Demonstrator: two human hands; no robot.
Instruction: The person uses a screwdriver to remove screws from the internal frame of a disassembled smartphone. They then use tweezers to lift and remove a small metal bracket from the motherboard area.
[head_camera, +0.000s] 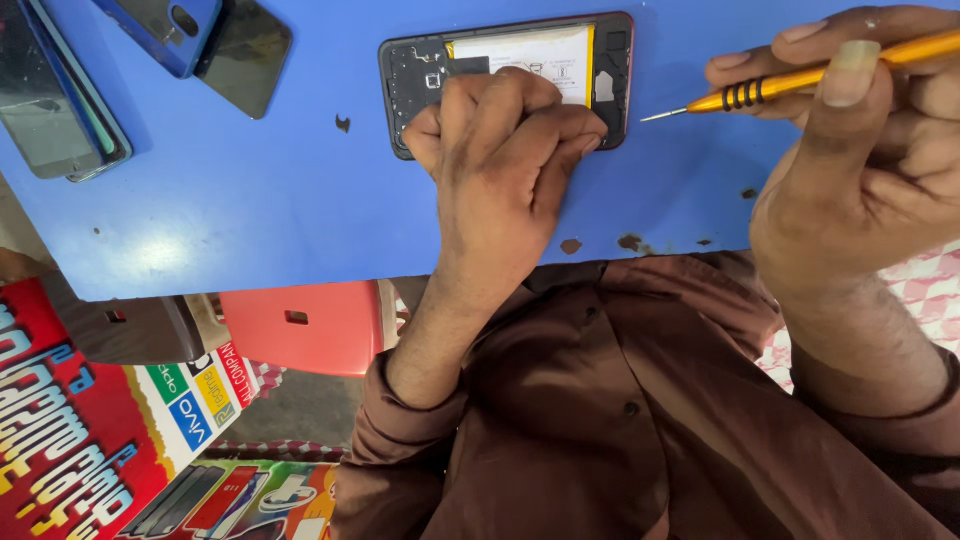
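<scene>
Head view, read from left to right, looks down on a blue table (250, 210) with small chips in its surface and along its near edge.

1. Far left: a phone with a dark screen (55, 95) lies flat on the table, cut off by the frame's left and top edges.
2. Beside it at the top: a blue phone back (160, 28) overlaps a dark glass panel (245, 55). Both are cut by the top edge.
3. Below the table edge, left: a red stool (305, 325), a dark brown seat (130, 328) and printed colourful posters (90, 440). The posters are partly cut off by the frame.
4. Centre: an opened phone (500, 60), back cover off, lies flat near the far side of the table. Its battery with a white label and the dark frame are exposed.
5. The left hand (500, 150) rests curled on the lower middle of the opened phone, fingers bent down against it. The hand covers much of the phone's lower part; what lies under the fingers cannot be made out.
6. Right: the right hand (860, 150) pinches a yellow screwdriver (800, 78) between thumb and fingers. The thin tip points left, just beside the phone's right edge and apart from it. The handle end is cut off at the right edge.
7. Bottom: brown sleeves and shirt (620, 420) fill the foreground.
</scene>
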